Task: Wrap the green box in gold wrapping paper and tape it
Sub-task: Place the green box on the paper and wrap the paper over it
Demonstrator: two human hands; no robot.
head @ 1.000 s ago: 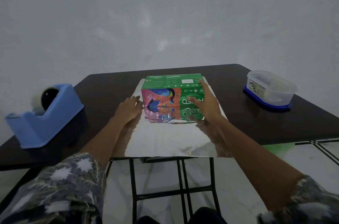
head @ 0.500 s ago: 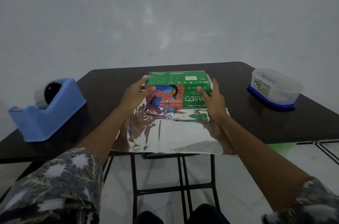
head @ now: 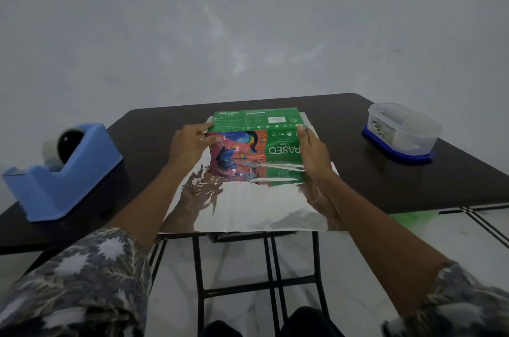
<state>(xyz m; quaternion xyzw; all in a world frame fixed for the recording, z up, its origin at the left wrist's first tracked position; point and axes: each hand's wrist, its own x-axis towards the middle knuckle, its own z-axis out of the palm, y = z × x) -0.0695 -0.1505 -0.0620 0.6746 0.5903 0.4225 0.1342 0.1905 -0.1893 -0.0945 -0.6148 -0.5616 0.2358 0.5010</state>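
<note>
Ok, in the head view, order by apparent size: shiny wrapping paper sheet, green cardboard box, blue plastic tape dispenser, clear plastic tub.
1. shiny wrapping paper sheet
2. blue plastic tape dispenser and green cardboard box: near alike, dispenser closer to camera, so unranked
3. clear plastic tub

Green cardboard box (head: 256, 123) with a multicoloured print on orange; silvery reflective wrapping paper (head: 248, 212); blue plastic tape dispenser (head: 63, 179); dark brown table (head: 154, 143).
</note>
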